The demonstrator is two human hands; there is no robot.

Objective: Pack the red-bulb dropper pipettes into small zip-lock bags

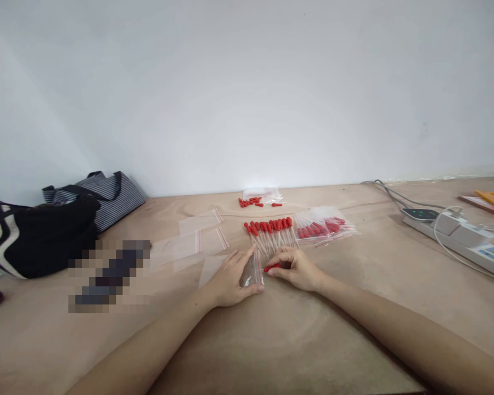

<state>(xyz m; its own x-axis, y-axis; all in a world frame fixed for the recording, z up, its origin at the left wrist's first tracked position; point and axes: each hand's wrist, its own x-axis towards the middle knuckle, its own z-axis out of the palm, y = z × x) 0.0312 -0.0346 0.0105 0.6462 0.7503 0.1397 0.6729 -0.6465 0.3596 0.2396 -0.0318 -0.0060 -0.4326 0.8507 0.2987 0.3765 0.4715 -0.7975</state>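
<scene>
My left hand (227, 281) grips a small clear zip bag (253, 269) by its edges, thumb and forefinger spread across its mouth, which faces right. In my right hand (300, 270) a dropper with a red rubber bulb (271, 267) is pinched between thumb and fingers; its tip end is at the bag's mouth, and I cannot tell how far inside it is. Just beyond my hands lies a row of several red-bulbed droppers (274, 226), bulbs pointing away from me. Right of the row are clear bags holding droppers (313, 230).
Flat zip bags (185, 244) lie on the left of the wooden table (271, 351). Loose red bulbs (251, 202) sit by the wall. Far left are a black bag (45, 236) and a striped bag (117, 200). A power strip (456, 236) with cables lies right.
</scene>
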